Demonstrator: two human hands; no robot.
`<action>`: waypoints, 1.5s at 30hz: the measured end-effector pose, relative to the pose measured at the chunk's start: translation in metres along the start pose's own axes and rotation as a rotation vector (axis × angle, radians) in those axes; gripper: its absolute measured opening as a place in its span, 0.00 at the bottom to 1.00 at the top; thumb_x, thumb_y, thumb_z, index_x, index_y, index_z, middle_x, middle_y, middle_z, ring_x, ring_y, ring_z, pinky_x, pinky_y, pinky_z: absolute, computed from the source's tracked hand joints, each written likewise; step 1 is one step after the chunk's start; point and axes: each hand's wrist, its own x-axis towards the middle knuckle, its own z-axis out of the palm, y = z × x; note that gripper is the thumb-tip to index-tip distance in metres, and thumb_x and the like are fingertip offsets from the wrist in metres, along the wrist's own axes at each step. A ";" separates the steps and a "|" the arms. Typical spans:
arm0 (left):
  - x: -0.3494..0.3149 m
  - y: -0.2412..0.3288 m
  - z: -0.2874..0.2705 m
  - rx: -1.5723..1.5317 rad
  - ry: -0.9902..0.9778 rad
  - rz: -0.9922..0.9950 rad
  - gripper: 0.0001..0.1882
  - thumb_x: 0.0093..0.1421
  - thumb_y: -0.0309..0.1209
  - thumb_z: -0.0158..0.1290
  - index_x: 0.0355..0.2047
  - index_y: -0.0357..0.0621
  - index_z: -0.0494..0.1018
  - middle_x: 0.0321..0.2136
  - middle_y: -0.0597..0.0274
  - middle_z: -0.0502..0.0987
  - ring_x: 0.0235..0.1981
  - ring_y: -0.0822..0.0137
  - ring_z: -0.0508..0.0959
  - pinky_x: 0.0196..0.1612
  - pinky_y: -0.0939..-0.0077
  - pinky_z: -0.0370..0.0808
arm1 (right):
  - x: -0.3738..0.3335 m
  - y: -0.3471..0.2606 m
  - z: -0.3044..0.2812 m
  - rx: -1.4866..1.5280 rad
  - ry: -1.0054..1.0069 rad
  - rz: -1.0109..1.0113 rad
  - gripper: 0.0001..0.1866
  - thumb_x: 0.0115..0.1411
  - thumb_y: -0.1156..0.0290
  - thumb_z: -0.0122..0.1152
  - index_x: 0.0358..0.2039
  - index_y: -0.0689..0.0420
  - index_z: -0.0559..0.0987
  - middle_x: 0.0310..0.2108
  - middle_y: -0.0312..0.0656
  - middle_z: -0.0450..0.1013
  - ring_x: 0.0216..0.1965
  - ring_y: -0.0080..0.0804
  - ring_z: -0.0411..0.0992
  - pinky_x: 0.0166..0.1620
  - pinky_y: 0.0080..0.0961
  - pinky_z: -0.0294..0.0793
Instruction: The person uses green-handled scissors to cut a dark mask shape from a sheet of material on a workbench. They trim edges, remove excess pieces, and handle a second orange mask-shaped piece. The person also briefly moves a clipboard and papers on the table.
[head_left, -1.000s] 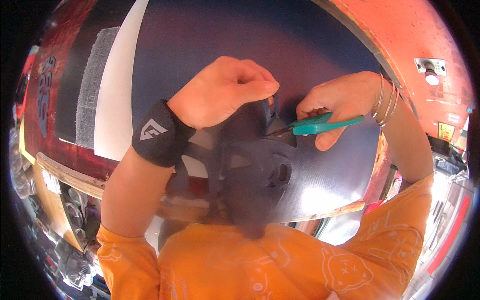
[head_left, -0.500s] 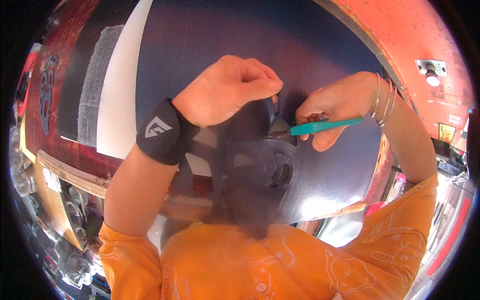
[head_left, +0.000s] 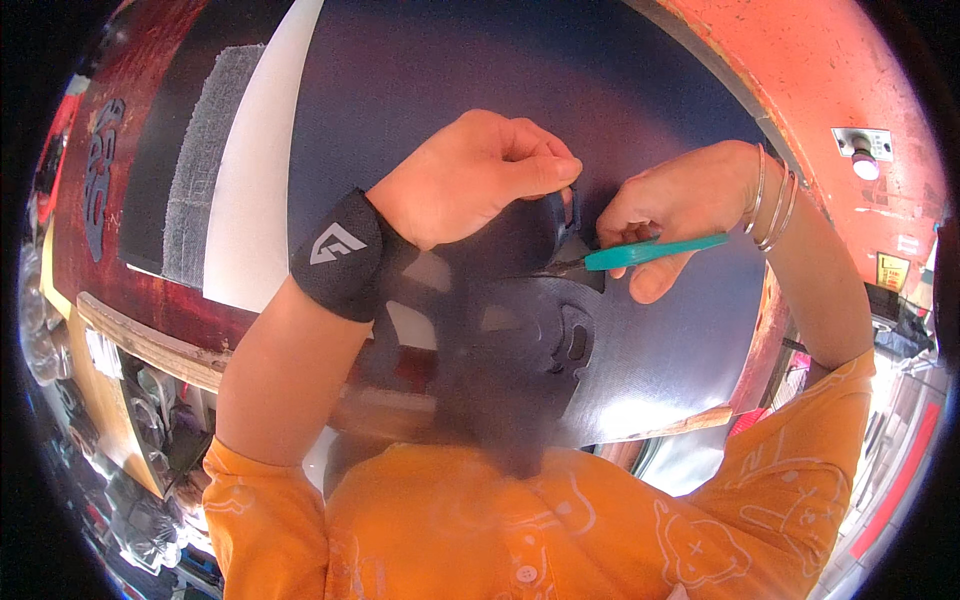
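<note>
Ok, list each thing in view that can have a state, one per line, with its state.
left hand: closed, pinching the top edge of the dark cut-out piece
right hand: closed around the teal-handled tool
dark cut-out piece: held up off the sheet, openings already cut in it
teal-handled tool: gripped, tip at the piece's edge; blades too hidden to tell
dark sheet: lying flat

Matt dark textured sheet [head_left: 660, 350], smooth teal plastic tool handle [head_left: 650, 251], metal bangles [head_left: 772, 205].
</note>
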 end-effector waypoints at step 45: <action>-0.050 0.022 0.009 0.069 0.623 0.005 0.16 0.61 0.39 0.52 0.38 0.36 0.76 0.23 0.72 0.71 0.24 0.82 0.67 0.28 0.85 0.66 | 0.000 -0.004 0.001 -0.161 0.049 -0.098 0.36 0.51 0.36 0.57 0.25 0.66 0.75 0.16 0.37 0.63 0.22 0.26 0.61 0.26 0.29 0.62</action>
